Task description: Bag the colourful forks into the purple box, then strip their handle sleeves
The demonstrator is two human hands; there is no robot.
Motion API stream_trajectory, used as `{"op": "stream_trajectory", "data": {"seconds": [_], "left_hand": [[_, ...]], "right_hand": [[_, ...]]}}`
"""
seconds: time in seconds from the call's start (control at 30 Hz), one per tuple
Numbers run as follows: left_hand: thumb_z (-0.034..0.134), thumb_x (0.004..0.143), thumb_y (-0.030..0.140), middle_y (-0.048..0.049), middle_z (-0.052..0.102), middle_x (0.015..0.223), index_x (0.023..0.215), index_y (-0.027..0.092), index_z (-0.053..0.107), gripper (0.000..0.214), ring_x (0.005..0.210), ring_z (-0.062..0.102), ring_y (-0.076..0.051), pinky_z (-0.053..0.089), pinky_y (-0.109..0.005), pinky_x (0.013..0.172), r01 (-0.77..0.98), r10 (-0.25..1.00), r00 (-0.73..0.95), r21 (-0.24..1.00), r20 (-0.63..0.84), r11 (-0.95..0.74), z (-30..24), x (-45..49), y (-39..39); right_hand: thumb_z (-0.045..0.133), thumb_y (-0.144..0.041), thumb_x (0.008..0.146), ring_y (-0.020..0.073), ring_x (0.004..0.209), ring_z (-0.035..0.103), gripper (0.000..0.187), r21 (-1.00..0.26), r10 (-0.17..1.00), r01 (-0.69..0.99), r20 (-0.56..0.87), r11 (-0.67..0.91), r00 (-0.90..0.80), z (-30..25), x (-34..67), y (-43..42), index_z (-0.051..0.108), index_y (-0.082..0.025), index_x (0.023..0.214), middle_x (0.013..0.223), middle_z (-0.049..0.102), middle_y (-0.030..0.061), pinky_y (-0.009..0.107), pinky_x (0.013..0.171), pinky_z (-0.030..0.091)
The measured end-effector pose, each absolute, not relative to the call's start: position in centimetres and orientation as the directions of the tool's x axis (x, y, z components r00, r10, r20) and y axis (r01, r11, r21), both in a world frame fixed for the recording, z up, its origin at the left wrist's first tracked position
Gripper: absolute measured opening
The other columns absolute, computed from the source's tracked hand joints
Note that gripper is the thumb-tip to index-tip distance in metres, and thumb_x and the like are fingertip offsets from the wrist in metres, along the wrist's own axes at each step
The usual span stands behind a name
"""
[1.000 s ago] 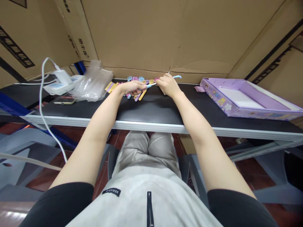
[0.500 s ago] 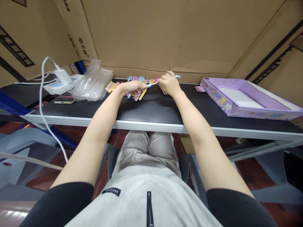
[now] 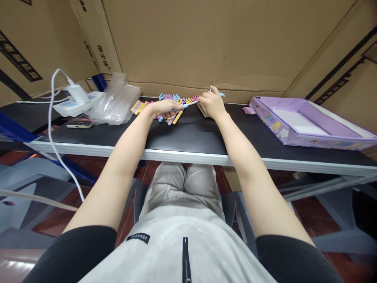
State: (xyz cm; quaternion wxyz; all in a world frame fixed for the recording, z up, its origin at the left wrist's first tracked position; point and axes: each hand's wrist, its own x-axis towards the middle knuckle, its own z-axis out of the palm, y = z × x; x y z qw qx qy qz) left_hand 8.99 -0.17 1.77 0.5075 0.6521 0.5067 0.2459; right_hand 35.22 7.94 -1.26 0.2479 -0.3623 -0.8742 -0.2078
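Note:
My left hand (image 3: pixel 168 107) is closed round the light-blue handle (image 3: pixel 185 106) of what looks like a back scratcher. A thin metal rod (image 3: pixel 193 103) runs from that handle towards my right hand (image 3: pixel 211 103). The fingers of my right hand are bent at the rod's far end, and a second thin pale rod shows between them. A light-blue tip (image 3: pixel 222 94) sticks out behind this hand. Small claw-shaped heads (image 3: pixel 176 97) in blue, pink, purple and yellow lie behind my hands. Coloured handles (image 3: pixel 177 117) lie beneath and beside my left hand. Metal rods (image 3: pixel 203 111) rest under my right hand.
Clear plastic bags (image 3: pixel 116 103) lie at the left, beside a phone (image 3: pixel 80 123) and a white power strip (image 3: pixel 79 105) with a cable. On the right is a shallow purple box (image 3: pixel 321 140), with a small pink packet (image 3: pixel 249 110) beside it. Cardboard (image 3: pixel 188 47) walls the back.
My right hand's fingers have shifted and opened a little, showing the thin pale rod between them. The left hand keeps its hold on the blue handle, almost still.

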Motion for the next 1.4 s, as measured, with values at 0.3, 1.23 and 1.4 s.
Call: {"op": "stream_trajectory", "data": {"seconds": [0.3, 1.23, 1.4], "left_hand": [[0.073, 0.11, 0.035, 0.0074, 0.036, 0.05, 0.072, 0.022, 0.051, 0.045, 0.04, 0.022, -0.005, 0.01, -0.025, 0.047, 0.428, 0.908, 0.37, 0.904, -0.198, 0.022, 2.2, 9.2, -0.7], [0.069, 0.111, 0.034, 0.0072, 0.035, 0.052, 0.067, 0.022, 0.049, 0.05, 0.04, 0.023, -0.006, 0.014, -0.024, 0.049, 0.476, 0.928, 0.327, 0.879, -0.179, 0.002, 2.0, 9.5, -0.7], [0.077, 0.107, 0.042, 0.0074, 0.036, 0.054, 0.069, 0.023, 0.049, 0.051, 0.041, 0.025, -0.006, 0.014, -0.024, 0.05, 0.474, 0.918, 0.359, 0.88, -0.17, -0.022, 1.7, 9.1, -0.1]], "right_hand": [[0.048, -0.029, 0.116, 0.0334, 0.107, 0.068, 0.039, 0.168, 0.504, 0.726, 0.616, 0.666, -0.605, -1.4, 35.8, 8.4, 0.085, -0.031, 0.107, 0.082, 0.063, 0.0081, 0.064, 0.118, 0.053], [0.039, -0.03, 0.12, 0.034, 0.112, 0.069, 0.047, 0.15, 0.494, 0.74, 0.656, 0.656, -0.57, -2.1, 37.3, 9.4, 0.085, -0.026, 0.113, 0.086, 0.067, 0.0091, 0.067, 0.122, 0.048], [0.04, -0.027, 0.118, 0.0344, 0.116, 0.07, 0.046, 0.134, 0.535, 0.768, 0.643, 0.626, -0.548, -1.9, 37.3, 9.2, 0.085, -0.025, 0.112, 0.09, 0.07, 0.0101, 0.069, 0.124, 0.046]]}}
